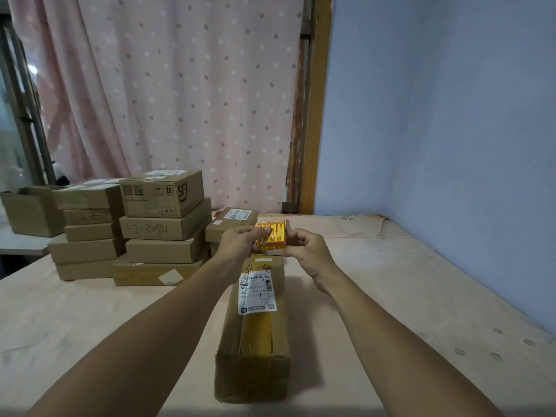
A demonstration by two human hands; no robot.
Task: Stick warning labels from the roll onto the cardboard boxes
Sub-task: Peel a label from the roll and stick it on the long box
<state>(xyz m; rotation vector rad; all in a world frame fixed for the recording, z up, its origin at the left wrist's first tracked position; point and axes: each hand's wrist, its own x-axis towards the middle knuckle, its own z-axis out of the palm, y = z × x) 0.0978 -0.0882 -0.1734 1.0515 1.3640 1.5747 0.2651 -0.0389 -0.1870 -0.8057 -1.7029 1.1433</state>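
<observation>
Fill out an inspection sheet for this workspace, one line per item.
Surface: pale pink covered table, lightly stained.
Job's things: long cardboard box lying in front, shipping slip on top; label roll held above its far end.
Clutter: stacked boxes at left, several with handwritten numbers.
Hands: left hand and right hand both grip the roll.
Cables: nothing seen.
Surroundings: pink dotted curtain, blue wall, wooden frame.
</observation>
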